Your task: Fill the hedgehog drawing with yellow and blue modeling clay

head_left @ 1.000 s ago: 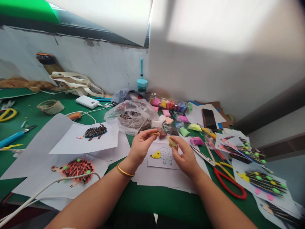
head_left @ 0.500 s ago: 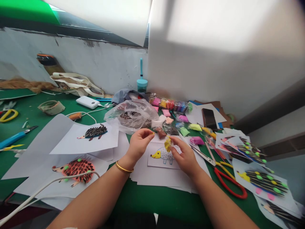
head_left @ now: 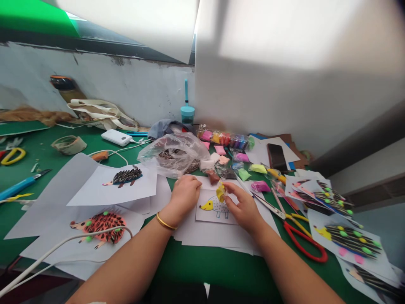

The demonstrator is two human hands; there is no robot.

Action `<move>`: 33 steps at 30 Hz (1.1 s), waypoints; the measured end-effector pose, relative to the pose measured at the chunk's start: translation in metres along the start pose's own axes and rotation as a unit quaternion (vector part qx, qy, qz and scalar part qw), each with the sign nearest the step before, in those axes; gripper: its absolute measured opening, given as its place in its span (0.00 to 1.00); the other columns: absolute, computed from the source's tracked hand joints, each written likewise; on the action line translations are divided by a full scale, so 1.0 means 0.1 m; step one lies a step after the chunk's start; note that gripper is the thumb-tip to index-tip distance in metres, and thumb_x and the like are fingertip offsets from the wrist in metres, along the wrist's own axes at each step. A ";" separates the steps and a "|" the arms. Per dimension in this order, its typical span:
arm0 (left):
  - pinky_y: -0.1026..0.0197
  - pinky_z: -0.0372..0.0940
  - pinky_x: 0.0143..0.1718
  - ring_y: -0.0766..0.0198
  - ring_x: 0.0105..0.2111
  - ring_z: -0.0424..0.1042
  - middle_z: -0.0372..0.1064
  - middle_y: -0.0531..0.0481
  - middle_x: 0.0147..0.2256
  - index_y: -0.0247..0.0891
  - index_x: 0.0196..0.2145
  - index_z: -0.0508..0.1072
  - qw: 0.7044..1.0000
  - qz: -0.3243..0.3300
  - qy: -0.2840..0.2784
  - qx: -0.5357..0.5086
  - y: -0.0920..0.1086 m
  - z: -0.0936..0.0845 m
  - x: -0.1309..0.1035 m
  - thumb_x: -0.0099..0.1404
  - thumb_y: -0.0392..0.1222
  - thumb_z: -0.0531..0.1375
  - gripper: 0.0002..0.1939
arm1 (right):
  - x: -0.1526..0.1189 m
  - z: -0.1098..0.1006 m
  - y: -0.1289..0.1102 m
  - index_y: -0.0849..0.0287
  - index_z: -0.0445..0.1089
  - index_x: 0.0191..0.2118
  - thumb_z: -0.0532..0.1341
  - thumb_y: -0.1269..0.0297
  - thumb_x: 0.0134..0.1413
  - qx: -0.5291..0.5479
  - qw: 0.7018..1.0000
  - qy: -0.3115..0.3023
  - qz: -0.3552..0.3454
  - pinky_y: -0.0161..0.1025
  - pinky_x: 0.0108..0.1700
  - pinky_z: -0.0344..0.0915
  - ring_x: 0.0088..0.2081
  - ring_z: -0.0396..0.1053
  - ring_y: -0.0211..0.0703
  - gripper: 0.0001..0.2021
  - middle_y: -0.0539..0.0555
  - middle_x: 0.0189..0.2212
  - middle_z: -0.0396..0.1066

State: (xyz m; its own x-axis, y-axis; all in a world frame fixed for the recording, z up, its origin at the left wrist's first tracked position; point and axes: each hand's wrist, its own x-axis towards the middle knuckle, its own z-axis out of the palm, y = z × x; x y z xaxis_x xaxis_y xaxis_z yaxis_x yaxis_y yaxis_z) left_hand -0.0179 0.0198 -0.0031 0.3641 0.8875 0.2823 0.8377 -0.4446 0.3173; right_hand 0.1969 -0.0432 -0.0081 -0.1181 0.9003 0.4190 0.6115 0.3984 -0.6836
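Note:
Between the thumb and fingers of my right hand (head_left: 242, 207) is a small crumpled packet of yellow clay (head_left: 220, 192), held above a drawing card (head_left: 207, 216). The card has a hedgehog outlined in blue, with a yellow head and dark spine marks. My left hand (head_left: 185, 193), with a gold bangle on its wrist, is turned knuckles up just left of the card's top corner. Its fingers are curled closed; what they hold, if anything, is hidden. White paper sheets (head_left: 202, 236) lie stacked under the card.
Behind the hands are a plastic bag (head_left: 152, 152) of striped seeds and several clay packets (head_left: 244, 174). Red-handled scissors (head_left: 305, 245) lie at right, near seed hedgehog pictures (head_left: 351, 240). A red hedgehog picture (head_left: 106, 228) and a white cable (head_left: 63, 247) are at left.
My left hand has turned over and lowered toward the paper; the yellow bit at its fingertips is now hidden. My right hand still holds the yellow packet, shifted slightly left.

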 end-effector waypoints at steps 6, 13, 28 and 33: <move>0.51 0.64 0.50 0.54 0.45 0.68 0.68 0.43 0.44 0.40 0.50 0.75 0.985 0.050 0.070 -0.152 0.14 -0.09 -0.06 0.62 0.51 0.63 0.20 | -0.01 0.04 0.04 0.52 0.65 0.56 0.58 0.65 0.60 0.030 1.000 -0.003 0.000 0.47 0.53 0.69 0.49 0.72 0.48 0.18 0.55 0.51 0.72; 0.55 0.68 0.43 0.55 0.45 0.71 0.72 0.45 0.46 0.40 0.49 0.72 0.938 0.010 -0.029 -0.345 0.31 -0.03 -0.12 0.60 0.47 0.66 0.21 | -0.03 0.06 -0.05 0.51 0.62 0.59 0.58 0.68 0.60 0.059 0.997 -0.036 -0.031 0.47 0.54 0.69 0.51 0.71 0.48 0.21 0.55 0.52 0.72; 0.62 0.65 0.36 0.65 0.32 0.69 0.70 0.51 0.32 0.37 0.34 0.72 0.840 -0.065 -0.023 -0.538 0.27 0.00 -0.08 0.61 0.46 0.63 0.09 | 0.02 -0.09 -0.10 0.50 0.68 0.56 0.60 0.69 0.60 -0.032 0.992 0.020 -0.121 0.52 0.56 0.66 0.53 0.67 0.50 0.19 0.57 0.51 0.68; 0.61 0.65 0.37 0.64 0.34 0.69 0.71 0.49 0.33 0.37 0.35 0.72 0.822 -0.079 -0.025 -0.563 0.28 -0.01 -0.07 0.61 0.48 0.63 0.11 | 0.02 -0.11 -0.11 0.49 0.70 0.53 0.62 0.69 0.59 -0.074 0.983 0.038 -0.165 0.52 0.51 0.69 0.50 0.68 0.51 0.17 0.57 0.49 0.69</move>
State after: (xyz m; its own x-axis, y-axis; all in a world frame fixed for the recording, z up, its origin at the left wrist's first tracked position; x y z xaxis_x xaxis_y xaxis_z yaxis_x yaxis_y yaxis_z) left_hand 0.0023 0.0013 0.0047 0.3267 0.9364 0.1279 -0.0216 -0.1280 0.9915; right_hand 0.1982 -0.0478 0.0072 -0.2741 0.7076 0.6512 0.6573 0.6322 -0.4103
